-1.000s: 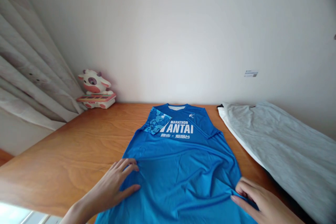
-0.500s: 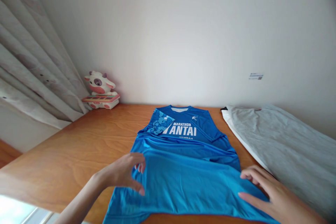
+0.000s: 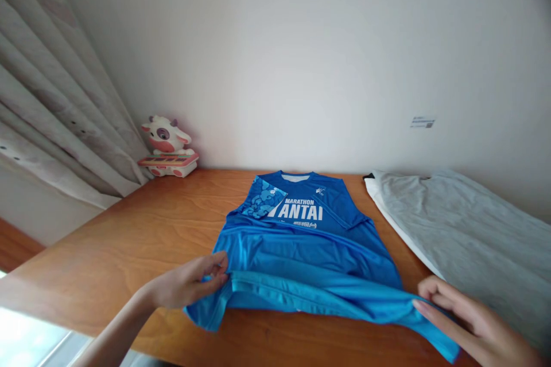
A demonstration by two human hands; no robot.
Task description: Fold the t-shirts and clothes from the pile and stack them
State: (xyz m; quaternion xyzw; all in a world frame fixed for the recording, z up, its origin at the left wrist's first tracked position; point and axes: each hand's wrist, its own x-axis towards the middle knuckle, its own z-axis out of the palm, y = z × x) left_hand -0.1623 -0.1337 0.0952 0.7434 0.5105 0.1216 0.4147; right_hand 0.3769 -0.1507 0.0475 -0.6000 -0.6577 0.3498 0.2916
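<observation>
A blue T-shirt [image 3: 318,255] with white lettering lies on the wooden tabletop, its neckline toward the wall and its sleeves folded in over the chest. My left hand [image 3: 191,282] pinches the lower part of the shirt at its left side. At the right side my right hand [image 3: 469,312] grips the same lower part between thumb and fingers. Between the two hands the lighter blue hem is drawn up in a loose band, with corners drooping outside each hand. Wrinkles cross the shirt's middle, just below the lettering.
A grey garment [image 3: 469,229] with a white edge lies to the right of the shirt. A toy cow with a keyboard [image 3: 169,146] stands at the back left, beside a pale curtain [image 3: 55,97]. The wooden tabletop [image 3: 142,229] meets a white wall [image 3: 301,57].
Both hands were apart from the cloth with fingers spread; now they have closed on the shirt's lower part. The near edge has been lifted and drawn away from me, baring wood in front.
</observation>
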